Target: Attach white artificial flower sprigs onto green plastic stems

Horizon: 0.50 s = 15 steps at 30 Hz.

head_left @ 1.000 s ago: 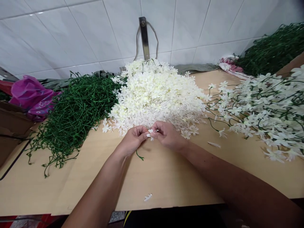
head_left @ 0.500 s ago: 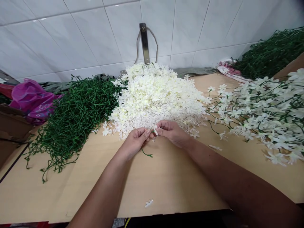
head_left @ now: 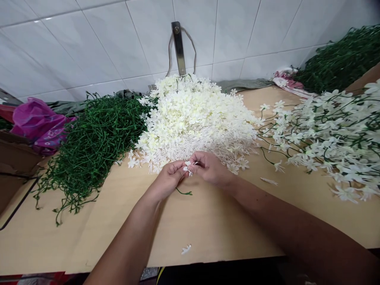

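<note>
Two hands (head_left: 170,179) (head_left: 211,170) between pile (head_left: 192,114) and edge (head_left: 222,259)

Looks like a small handwork shop for making up artificial flowers, with a plain wooden bench (head_left: 208,221) set against a white-tiled wall (head_left: 89,47). Told by stock heaped in bulk and sorted by kind: 1 mound of loose white blossoms (head_left: 192,114), 2 heaps of bare green stems (head_left: 95,138), and finished sprays (head_left: 332,134) at the right. Backed up by a cardboard box (head_left: 14,166) and a crumpled purple bag (head_left: 38,122) at the left edge.
</note>
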{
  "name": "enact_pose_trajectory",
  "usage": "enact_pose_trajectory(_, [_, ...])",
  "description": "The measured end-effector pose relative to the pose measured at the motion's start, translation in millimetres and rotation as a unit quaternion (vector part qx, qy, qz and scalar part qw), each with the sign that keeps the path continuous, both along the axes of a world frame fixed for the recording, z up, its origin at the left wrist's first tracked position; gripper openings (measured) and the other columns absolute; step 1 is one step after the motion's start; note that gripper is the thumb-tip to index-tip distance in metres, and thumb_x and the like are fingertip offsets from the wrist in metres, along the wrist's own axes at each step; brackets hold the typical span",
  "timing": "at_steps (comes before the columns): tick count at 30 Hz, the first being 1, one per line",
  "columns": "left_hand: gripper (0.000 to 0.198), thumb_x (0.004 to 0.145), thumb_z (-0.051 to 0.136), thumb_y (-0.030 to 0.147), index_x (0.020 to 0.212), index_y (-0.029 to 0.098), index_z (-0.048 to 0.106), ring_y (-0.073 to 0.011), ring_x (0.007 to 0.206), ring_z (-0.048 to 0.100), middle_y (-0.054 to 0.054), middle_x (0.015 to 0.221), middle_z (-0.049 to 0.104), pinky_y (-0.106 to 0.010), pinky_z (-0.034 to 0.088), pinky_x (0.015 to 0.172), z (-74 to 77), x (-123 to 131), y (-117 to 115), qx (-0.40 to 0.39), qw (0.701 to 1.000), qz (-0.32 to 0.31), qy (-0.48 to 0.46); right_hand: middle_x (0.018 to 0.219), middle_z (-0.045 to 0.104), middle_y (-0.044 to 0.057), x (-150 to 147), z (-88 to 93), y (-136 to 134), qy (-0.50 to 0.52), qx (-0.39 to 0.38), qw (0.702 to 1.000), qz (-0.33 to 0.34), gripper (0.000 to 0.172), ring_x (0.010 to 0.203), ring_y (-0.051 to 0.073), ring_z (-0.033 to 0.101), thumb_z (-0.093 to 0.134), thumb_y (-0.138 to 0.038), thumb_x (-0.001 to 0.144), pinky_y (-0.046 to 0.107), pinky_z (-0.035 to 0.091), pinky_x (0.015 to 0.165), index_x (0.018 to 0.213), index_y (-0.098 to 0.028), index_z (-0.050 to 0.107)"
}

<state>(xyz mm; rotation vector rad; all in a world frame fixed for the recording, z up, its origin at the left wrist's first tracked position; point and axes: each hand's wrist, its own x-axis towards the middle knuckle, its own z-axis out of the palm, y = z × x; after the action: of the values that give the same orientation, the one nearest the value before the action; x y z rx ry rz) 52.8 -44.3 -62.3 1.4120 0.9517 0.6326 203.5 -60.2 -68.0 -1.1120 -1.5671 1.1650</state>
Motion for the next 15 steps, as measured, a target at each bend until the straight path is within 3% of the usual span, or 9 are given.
enact_pose_trajectory(5, [0.03, 0.069, 0.057, 0.041, 0.059, 0.015, 0.05, -0.0064, 0.046, 0.024, 0.006, 0.048, 0.032, -0.021, 0.019, 0.046, 1.7, -4.6, 0.3, -0.006, 0.999, -0.036, -0.002, 0.059, 0.049, -0.002, -1.3, 4.6, -3.3, 0.009, -0.01, 1.0, 0.02, 0.01, 0.055, 0.008, 0.045, 0.054, -0.021, 0.07, 0.02, 0.034, 0.051, 0.066, -0.015, 0.048])
enact_pose_trajectory(9, [0.027, 0.07, 0.057, 0.04, 0.06, 0.015, 0.054, -0.0082, 0.05, 0.034, 0.003, 0.053, 0.042, -0.021, 0.028, 0.05, 10.8, -8.6, 2.3, 0.016, 0.999, -0.021, 0.022, 0.064, 0.055, 0.0, 7.5, 13.6, -1.9, 0.01, -0.032, 0.999, 0.023, 0.012, 0.057, 0.01, 0.049, 0.057, -0.026, 0.07, 0.022, 0.038, 0.053, 0.07, -0.015, 0.051])
enact_pose_trajectory(12, [0.025, 0.067, 0.059, 0.039, 0.059, 0.016, 0.058, -0.0108, 0.057, 0.043, 0.0, 0.059, 0.052, -0.022, 0.035, 0.056, 21.5, -18.1, 3.2, 0.049, 0.997, 0.022, 0.052, 0.078, 0.058, 0.005, 14.7, 14.5, 0.3, -0.064, 0.07, 0.995, 0.021, 0.01, 0.071, 0.013, 0.052, 0.054, -0.021, 0.073, 0.027, 0.042, 0.063, 0.079, -0.015, 0.057])
enact_pose_trajectory(15, [0.022, 0.067, 0.06, 0.037, 0.059, 0.017, 0.061, -0.0135, 0.064, 0.049, -0.002, 0.063, 0.055, -0.024, 0.038, 0.062, 29.3, -28.0, 3.1, 0.058, 0.995, -0.012, 0.076, 0.087, 0.057, 0.008, 15.5, 5.6, 1.4, -0.221, 0.218, 0.95, 0.046, 0.016, 0.087, 0.018, 0.046, 0.051, -0.009, 0.072, 0.033, 0.039, 0.076, 0.082, -0.015, 0.062])
